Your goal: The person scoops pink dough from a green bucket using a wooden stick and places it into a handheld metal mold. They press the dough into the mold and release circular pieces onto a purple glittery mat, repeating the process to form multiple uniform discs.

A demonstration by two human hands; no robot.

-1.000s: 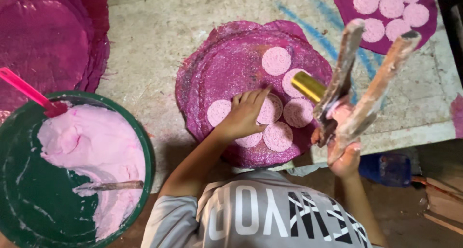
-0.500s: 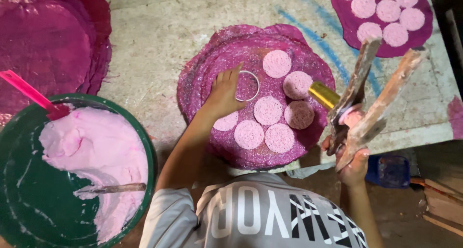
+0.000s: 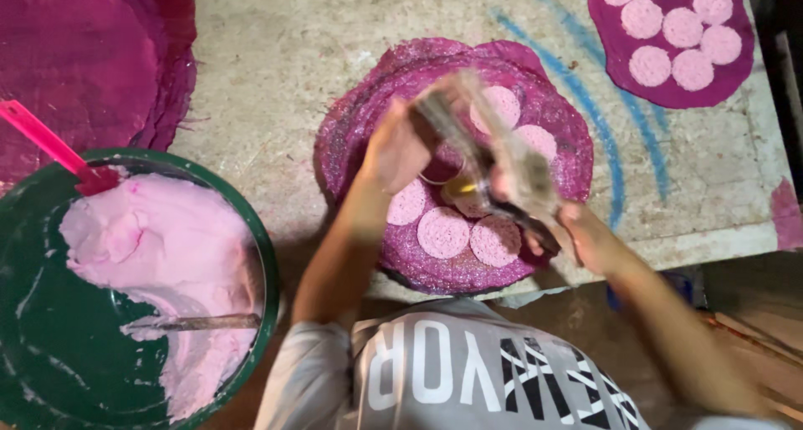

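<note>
My left hand [image 3: 395, 150] rests on a round magenta mat [image 3: 355, 141] and pinches a thin metal ring [image 3: 435, 176] set flat on it. Several flat pink discs [image 3: 442, 232] lie on the mat around the ring. My right hand [image 3: 585, 233] grips a long wooden two-armed tool [image 3: 489, 154] with a small brass cup [image 3: 465, 187] at its end. The tool is blurred and hangs over the ring and the mat's middle, hiding part of the discs.
A green bowl [image 3: 261, 263] of pink paste [image 3: 150, 238] stands at the left, with a pink spoon [image 3: 42, 137] and a metal blade [image 3: 201, 321] in it. Stacked magenta mats [image 3: 84, 62] lie far left. Another mat [image 3: 615, 49] with several discs is far right. The table edge [image 3: 711, 246] runs close by.
My right hand swung the wooden tool from the mat's right side in over the ring. My left hand moved the ring onto a bare spot on the mat's left half and holds it there.
</note>
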